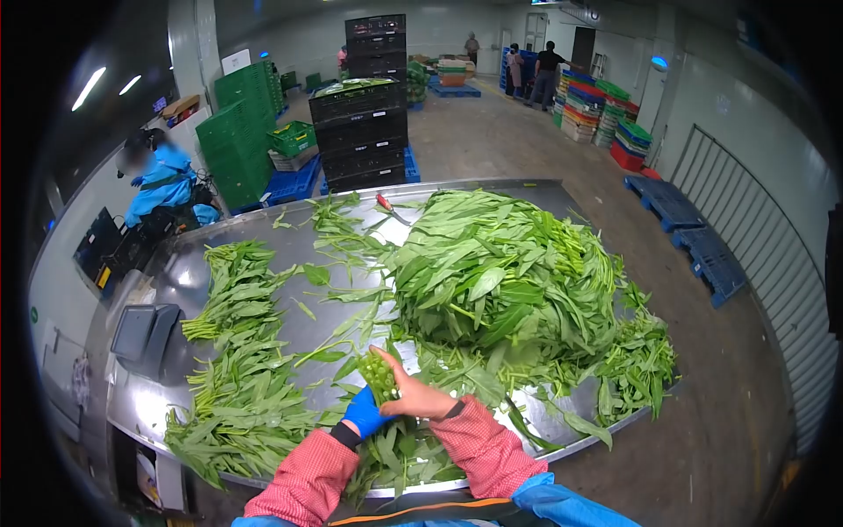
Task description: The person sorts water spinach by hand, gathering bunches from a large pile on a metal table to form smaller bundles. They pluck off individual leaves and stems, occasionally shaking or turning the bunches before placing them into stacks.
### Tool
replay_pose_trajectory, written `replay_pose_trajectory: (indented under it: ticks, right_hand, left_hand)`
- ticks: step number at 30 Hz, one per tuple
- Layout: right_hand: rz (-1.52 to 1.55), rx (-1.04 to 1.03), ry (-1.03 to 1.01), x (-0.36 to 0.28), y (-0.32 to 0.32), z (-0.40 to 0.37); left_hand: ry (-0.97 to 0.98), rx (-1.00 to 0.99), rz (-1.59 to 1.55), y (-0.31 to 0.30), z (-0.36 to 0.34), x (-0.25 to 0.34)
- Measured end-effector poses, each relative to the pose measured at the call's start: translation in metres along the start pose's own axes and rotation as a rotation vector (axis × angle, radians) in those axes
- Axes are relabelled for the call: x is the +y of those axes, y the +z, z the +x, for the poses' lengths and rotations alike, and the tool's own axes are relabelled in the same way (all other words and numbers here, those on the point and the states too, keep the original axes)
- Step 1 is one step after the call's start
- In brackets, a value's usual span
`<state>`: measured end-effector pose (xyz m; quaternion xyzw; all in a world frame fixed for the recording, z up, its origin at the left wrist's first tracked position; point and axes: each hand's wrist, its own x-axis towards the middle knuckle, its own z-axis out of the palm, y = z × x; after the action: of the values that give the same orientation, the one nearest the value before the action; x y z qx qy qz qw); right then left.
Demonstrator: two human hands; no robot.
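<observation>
Near the front edge of the metal table (186, 274), I hold a bunch of leafy greens (378, 376), its cut stem ends pointing up and away from me and its leaves hanging toward me. My left hand (367, 413), in a blue glove, is closed around the bunch from the left. My bare right hand (420, 397) curves around the stems from the right, fingers partly hidden. Just beyond my hands rises a large heap of the same greens (500, 272). Along the left side lies a row of bunches (250, 360), stems mostly leftward.
A red-handled tool (384, 202) lies at the table's far side. On the left edge sits a grey plastic device (145, 338). Stacked black crates (360, 132) and green crates (233, 140) stand behind. A person in blue (167, 180) is at the far left; blue pallets (702, 255) lie right.
</observation>
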<state>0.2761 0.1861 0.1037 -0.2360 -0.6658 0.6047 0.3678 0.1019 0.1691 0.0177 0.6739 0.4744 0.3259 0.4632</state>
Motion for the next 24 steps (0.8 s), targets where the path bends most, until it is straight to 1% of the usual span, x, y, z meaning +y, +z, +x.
replay_pose_trajectory:
  ticks: [2,3,4,6,7,9,10,11,12,14,16,17,20,21,22,24]
  right_hand:
    - [-0.204,0.121,-0.022,-0.021,0.016,0.005]
    - [-0.209,0.24,-0.004,-0.025,0.023,0.008]
    - [-0.233,0.261,0.003,-0.028,0.027,0.009]
    - [-0.281,0.304,0.009,-0.033,0.032,0.014]
    - [-0.184,0.339,-0.065,-0.038,0.029,0.019]
    - [0.011,0.4,-0.209,-0.055,0.006,0.027]
    - [-0.014,0.422,-0.294,-0.084,-0.015,0.031]
    - [0.089,0.429,-0.239,-0.106,-0.031,0.031]
    - [0.153,0.481,-0.248,-0.116,-0.044,0.036]
    - [-0.032,0.586,-0.314,-0.099,-0.061,0.053]
    - [-0.125,0.457,-0.35,-0.106,-0.047,0.058]
    - [-0.315,0.468,-0.373,-0.113,-0.039,0.058]
    - [-0.884,0.25,-0.774,-0.134,-0.011,0.065]
    - [-0.957,0.118,-0.857,-0.125,0.002,0.068]
    - [-1.028,-0.017,-0.936,-0.112,0.021,0.068]
    - [-1.092,-0.32,-0.84,-0.098,0.068,0.048]
  left_hand:
    - [0.108,0.12,0.181,0.013,0.001,0.001]
    - [0.088,0.13,0.319,0.014,-0.001,0.01]
    - [0.067,0.138,0.457,0.015,-0.003,0.02]
    - [0.006,0.174,0.401,0.009,-0.015,0.04]
    - [-0.007,0.246,0.196,0.006,-0.027,0.062]
    - [0.174,0.37,0.476,-0.008,-0.051,0.099]
    - [0.257,0.434,0.612,-0.012,-0.058,0.106]
    - [0.219,0.398,0.648,-0.019,-0.068,0.087]
    - [0.036,0.287,0.734,-0.029,-0.077,0.076]
    - [-0.331,0.061,0.874,-0.044,-0.091,0.057]
    - [-0.39,-0.014,0.537,-0.062,-0.104,0.028]
    - [-0.42,-0.055,0.365,-0.067,-0.108,0.017]
    - [-0.281,-0.031,-0.372,-0.076,-0.104,0.02]
    - [-0.377,-0.14,-0.785,-0.084,-0.103,0.058]
    - [-0.396,-0.149,-1.009,-0.079,-0.107,0.064]
    - [-0.422,-0.168,-1.462,-0.072,-0.111,0.066]
